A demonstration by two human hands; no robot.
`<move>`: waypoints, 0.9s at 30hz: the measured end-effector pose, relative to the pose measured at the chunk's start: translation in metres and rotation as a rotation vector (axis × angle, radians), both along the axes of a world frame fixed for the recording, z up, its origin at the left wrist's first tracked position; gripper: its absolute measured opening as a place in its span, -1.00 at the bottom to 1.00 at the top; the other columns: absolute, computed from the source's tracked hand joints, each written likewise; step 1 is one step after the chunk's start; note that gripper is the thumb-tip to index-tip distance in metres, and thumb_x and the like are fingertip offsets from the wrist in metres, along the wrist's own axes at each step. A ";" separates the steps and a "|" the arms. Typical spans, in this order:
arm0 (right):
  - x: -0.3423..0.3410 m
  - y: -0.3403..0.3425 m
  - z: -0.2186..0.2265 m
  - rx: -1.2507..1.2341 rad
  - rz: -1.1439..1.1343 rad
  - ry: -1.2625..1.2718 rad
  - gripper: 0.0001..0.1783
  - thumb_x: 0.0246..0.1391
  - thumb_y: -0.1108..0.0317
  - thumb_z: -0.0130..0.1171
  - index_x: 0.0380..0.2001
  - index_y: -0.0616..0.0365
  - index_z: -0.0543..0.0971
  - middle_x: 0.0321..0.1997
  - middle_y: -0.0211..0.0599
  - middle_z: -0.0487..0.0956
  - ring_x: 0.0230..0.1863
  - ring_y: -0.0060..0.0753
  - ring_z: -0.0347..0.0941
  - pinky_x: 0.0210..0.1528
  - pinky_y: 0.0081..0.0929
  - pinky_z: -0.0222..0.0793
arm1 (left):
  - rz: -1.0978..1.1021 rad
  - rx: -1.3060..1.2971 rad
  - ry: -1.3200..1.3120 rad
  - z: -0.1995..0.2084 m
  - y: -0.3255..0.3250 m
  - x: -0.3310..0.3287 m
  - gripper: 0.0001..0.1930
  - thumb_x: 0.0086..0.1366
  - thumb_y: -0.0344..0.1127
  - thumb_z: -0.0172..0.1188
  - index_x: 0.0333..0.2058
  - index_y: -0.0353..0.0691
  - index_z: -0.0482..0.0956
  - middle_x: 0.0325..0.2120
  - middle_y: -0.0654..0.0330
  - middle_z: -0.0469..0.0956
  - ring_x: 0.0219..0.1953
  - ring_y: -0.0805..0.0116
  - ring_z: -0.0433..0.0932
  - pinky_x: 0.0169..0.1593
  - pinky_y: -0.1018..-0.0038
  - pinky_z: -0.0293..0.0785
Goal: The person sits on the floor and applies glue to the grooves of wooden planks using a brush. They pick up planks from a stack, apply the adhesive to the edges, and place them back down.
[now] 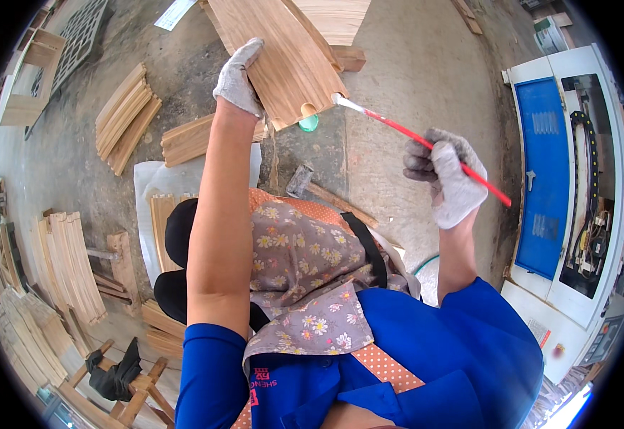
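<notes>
My left hand [237, 82], in a white knit glove, grips the left edge of a curved brown wooden panel [283, 61]. The panel has rounded notches along its near end. In a worn, greyed glove, my right hand [451, 171] is closed round a thin red-handled brush [405, 131]. The brush's white tip meets the notch at the panel's near right corner. Below the near end, a small green cup [310, 124] shows partly behind the wood. A hammer [300, 180] with a wooden handle lies on the floor in front of my apron.
Stacked curved wooden strips [129, 118] lie on the concrete at left, with further piles of slats [72, 264] nearer. White sheeting [151, 179] spreads beside my knees. A white machine cabinet with a blue door [541, 179] stands at right. A pallet [76, 43] is at far left.
</notes>
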State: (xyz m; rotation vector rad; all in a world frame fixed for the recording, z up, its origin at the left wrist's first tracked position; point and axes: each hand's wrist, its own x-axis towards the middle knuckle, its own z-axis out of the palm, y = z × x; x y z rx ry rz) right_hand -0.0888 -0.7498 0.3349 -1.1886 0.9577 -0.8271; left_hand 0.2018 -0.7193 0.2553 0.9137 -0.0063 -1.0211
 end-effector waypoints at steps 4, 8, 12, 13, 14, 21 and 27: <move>-0.002 0.013 0.001 -0.352 0.039 0.067 -0.80 -0.03 0.51 0.17 -0.29 0.37 0.50 -0.43 -0.11 0.57 -0.38 -0.39 0.55 -0.31 -0.52 0.50 | -0.010 -0.022 0.000 -0.001 -0.001 0.002 -0.65 0.09 -0.20 0.16 -0.14 -0.17 0.45 -0.18 0.17 0.48 -0.14 0.21 0.49 -0.10 0.19 0.47; -0.001 0.018 -0.003 -0.585 0.061 0.177 -0.82 -0.05 0.49 0.20 -0.33 0.33 0.51 -0.44 -0.18 0.59 -0.39 -0.48 0.55 -0.33 -0.63 0.44 | -0.031 -0.046 0.010 -0.003 -0.002 0.001 -0.64 0.10 -0.20 0.16 -0.13 -0.18 0.44 -0.18 0.17 0.48 -0.14 0.22 0.49 -0.10 0.19 0.48; 0.001 0.019 -0.005 -0.613 0.077 0.174 -0.87 -0.04 0.50 0.19 -0.37 0.30 0.52 -0.43 -0.18 0.59 -0.39 -0.52 0.54 -0.36 -0.64 0.43 | -0.034 -0.047 0.017 -0.001 -0.001 0.000 -0.62 0.10 -0.20 0.16 -0.11 -0.19 0.43 -0.18 0.18 0.48 -0.14 0.22 0.49 -0.10 0.19 0.48; 0.002 0.018 -0.006 -0.576 0.053 0.137 -0.87 -0.05 0.50 0.19 -0.38 0.30 0.52 -0.43 -0.18 0.59 -0.39 -0.52 0.54 -0.36 -0.64 0.43 | -0.024 -0.030 0.010 -0.001 -0.001 -0.001 -0.62 0.09 -0.20 0.17 -0.11 -0.19 0.43 -0.18 0.18 0.48 -0.15 0.22 0.49 -0.10 0.19 0.48; 0.003 0.017 -0.006 -0.541 0.028 0.105 -0.88 -0.05 0.51 0.19 -0.38 0.29 0.52 -0.42 -0.18 0.59 -0.40 -0.52 0.54 -0.37 -0.64 0.42 | -0.016 -0.014 0.006 0.001 -0.002 -0.003 -0.62 0.09 -0.20 0.17 -0.11 -0.19 0.42 -0.18 0.18 0.48 -0.15 0.22 0.49 -0.10 0.19 0.47; -0.006 0.013 -0.008 -0.689 0.108 0.173 -0.85 -0.06 0.56 0.17 -0.35 0.32 0.50 -0.39 -0.14 0.58 -0.34 -0.41 0.55 -0.29 -0.58 0.45 | -0.005 -0.023 0.026 0.003 -0.004 -0.005 -0.63 0.09 -0.24 0.18 -0.11 -0.16 0.42 -0.18 0.19 0.47 -0.13 0.23 0.47 -0.08 0.21 0.44; -0.005 0.027 0.006 -0.697 0.132 0.005 -0.84 0.08 0.51 -0.03 -0.27 0.39 0.41 -0.34 0.07 0.54 -0.40 -0.22 0.54 -0.31 -0.32 0.52 | 0.010 -0.007 0.033 0.000 -0.005 -0.002 -0.64 0.10 -0.26 0.17 -0.11 -0.17 0.42 -0.18 0.19 0.47 -0.13 0.23 0.47 -0.07 0.23 0.44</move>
